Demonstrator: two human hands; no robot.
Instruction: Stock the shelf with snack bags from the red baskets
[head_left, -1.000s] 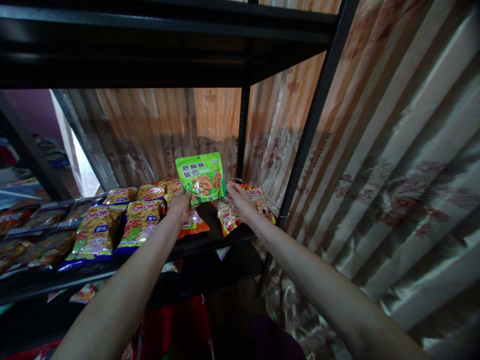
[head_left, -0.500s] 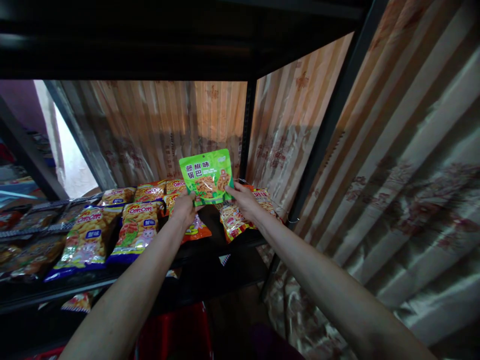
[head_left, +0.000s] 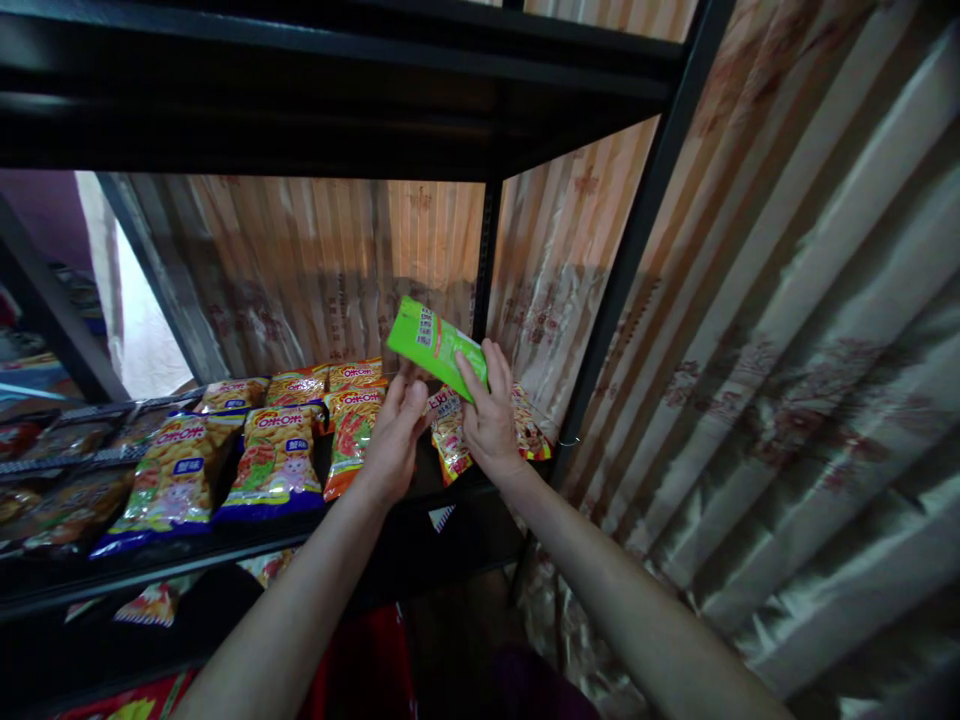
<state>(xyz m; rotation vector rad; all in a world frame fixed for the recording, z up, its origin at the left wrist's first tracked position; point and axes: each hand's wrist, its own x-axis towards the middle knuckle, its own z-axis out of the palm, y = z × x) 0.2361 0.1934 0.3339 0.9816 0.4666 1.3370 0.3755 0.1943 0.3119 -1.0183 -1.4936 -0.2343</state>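
Note:
A bright green snack packet (head_left: 436,346) is held up, tilted and turned so its back faces me, over the right end of a black shelf (head_left: 247,538). My right hand (head_left: 491,418) pinches the packet's lower right edge. My left hand (head_left: 395,440) is just under and left of it, fingers curled, fingertips at the packet's lower edge; whether it grips is unclear. Below the hands lie orange snack bags (head_left: 351,425) and more bags (head_left: 450,440) flat on the shelf.
Blue-and-yellow snack bags (head_left: 276,462) and others (head_left: 171,482) lie in rows to the left. A black upright post (head_left: 634,235) stands right of the hands, with a patterned curtain (head_left: 795,380) beyond. Another black shelf board (head_left: 315,90) hangs close overhead. Lower shelves hold further packets (head_left: 154,604).
The green packet has been flipped from front-facing and upright to tilted with its back towards me. Both hands came closer together, and the left hand slid from the packet's left corner to beneath it.

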